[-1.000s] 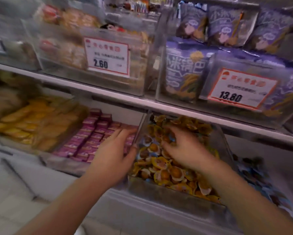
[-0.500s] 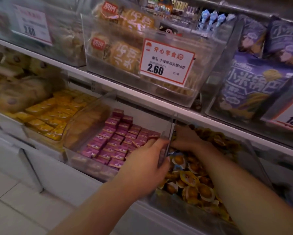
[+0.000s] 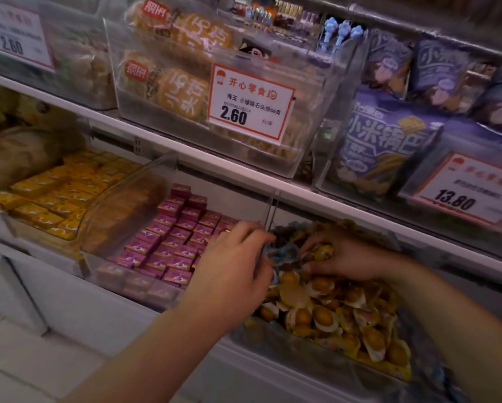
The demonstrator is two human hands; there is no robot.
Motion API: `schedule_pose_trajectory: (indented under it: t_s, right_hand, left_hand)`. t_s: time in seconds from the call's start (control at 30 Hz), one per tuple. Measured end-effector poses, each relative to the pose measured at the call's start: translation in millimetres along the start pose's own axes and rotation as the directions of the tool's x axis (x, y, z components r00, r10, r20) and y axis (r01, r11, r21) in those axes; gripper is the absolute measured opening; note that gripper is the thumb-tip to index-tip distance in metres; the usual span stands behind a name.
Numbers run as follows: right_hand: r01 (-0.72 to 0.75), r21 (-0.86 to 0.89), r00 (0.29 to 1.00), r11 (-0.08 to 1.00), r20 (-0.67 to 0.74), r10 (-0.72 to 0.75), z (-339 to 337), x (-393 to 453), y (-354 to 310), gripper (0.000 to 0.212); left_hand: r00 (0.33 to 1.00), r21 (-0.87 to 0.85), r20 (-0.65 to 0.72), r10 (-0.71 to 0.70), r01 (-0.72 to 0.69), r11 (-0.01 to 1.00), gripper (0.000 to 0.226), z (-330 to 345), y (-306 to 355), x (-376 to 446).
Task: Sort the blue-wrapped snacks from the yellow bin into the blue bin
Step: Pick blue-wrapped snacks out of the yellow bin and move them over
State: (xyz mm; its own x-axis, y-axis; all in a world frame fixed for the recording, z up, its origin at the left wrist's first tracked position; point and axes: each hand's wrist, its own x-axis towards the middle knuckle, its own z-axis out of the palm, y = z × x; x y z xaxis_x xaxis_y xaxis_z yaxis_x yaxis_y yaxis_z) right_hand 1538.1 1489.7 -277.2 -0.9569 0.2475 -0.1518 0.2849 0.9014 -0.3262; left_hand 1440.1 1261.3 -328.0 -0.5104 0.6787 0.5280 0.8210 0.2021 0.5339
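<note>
The yellow bin (image 3: 311, 343) is a clear tub heaped with yellow-wrapped round snacks (image 3: 322, 315). A few blue-wrapped snacks (image 3: 281, 253) lie at its back left, between my two hands. My left hand (image 3: 232, 266) grips the top of the tub's left wall, fingers curled over the edge. My right hand (image 3: 345, 258) is deep in the pile near the back, fingers curled round a wrapped snack that looks yellow. A blurred blue patch at the bottom right (image 3: 444, 376) may be the blue bin; I cannot tell.
A tub of purple boxes (image 3: 171, 242) sits just left of the yellow bin, then yellow boxes (image 3: 58, 196). The upper shelf (image 3: 215, 158) overhangs closely, with bread tubs, a 2.60 price tag (image 3: 249, 103) and purple bags (image 3: 383, 144).
The view has swung left. My left hand went from beside the purple boxes onto the tub wall. My right hand shifted to the pile's back left and curled round a snack.
</note>
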Motion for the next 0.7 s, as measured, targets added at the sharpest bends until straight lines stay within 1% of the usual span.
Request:
schedule_pose_trajectory:
  t_s: [0.07, 0.1, 0.13, 0.2, 0.27, 0.33, 0.4, 0.47, 0.53, 0.6, 0.7]
  right_hand:
    - [-0.023, 0.071, 0.999, 0.997, 0.029, 0.021, 3.8, -24.5, 3.0, 0.026]
    - [-0.013, 0.089, 1.000, 0.996, 0.020, 0.011, 7.1, -36.1, 4.2, 0.029]
    - [0.004, 0.094, 1.000, 0.996, -0.001, -0.004, 10.7, -46.4, 4.8, 0.032]
    - [0.038, 0.128, 0.997, 0.991, -0.075, -0.028, 17.8, -63.7, 4.9, 0.035]
    - [0.021, 0.189, 0.985, 0.982, -0.172, 0.012, 23.7, -77.6, 6.5, 0.036]
    - [-0.041, 0.238, 0.970, 0.970, -0.223, 0.096, 27.4, -86.7, 9.0, 0.035]
    - [-0.080, 0.316, 0.951, 0.945, -0.259, 0.167, 30.2, -91.0, 9.6, 0.031]
    - [-0.062, 0.370, 0.931, 0.927, -0.313, 0.187, 32.5, -92.2, 10.7, 0.028]
    - [-0.062, 0.431, 0.919, 0.900, -0.327, 0.220, 35.1, -91.5, 10.9, 0.026]
    - [-0.066, 0.518, 0.893, 0.853, -0.351, 0.283, 36.4, -90.2, 11.4, 0.022]
    - [-0.025, 0.570, 0.827, 0.821, -0.449, 0.337, 36.2, -87.6, 16.6, 0.021]
  left_hand:
    - [0.996, 0.004, -0.037, 0.080, -0.080, 0.997, 0.032, 3.2, 12.6, -4.3]
    - [0.992, -0.004, -0.027, 0.123, -0.123, 0.992, 0.032, 7.7, 20.0, -7.8]
    - [0.987, -0.013, 0.010, 0.160, -0.160, 0.987, 0.033, 14.3, 27.0, -11.9]
    - [0.971, -0.022, 0.132, 0.200, -0.199, 0.980, 0.037, 32.3, 37.3, -19.3]
    - [0.961, -0.039, 0.227, 0.157, -0.152, 0.988, 0.042, 50.3, 39.5, -21.0]
    - [0.961, -0.036, 0.272, 0.053, -0.045, 0.998, 0.045, 62.9, 35.6, -15.2]
    - [0.965, -0.021, 0.263, -0.018, 0.024, 0.999, 0.051, 70.4, 31.4, -7.2]
    - [0.973, -0.074, 0.230, -0.038, 0.056, 0.996, 0.056, 76.2, 33.2, -1.6]
    - [0.975, -0.104, 0.221, -0.003, 0.027, 0.994, 0.056, 81.0, 36.9, 1.1]
    - [0.967, -0.089, 0.253, 0.043, -0.021, 0.996, 0.055, 84.3, 39.3, 1.2]
    - [0.950, 0.051, 0.290, 0.116, -0.137, 0.989, 0.054, 89.5, 39.8, 2.5]
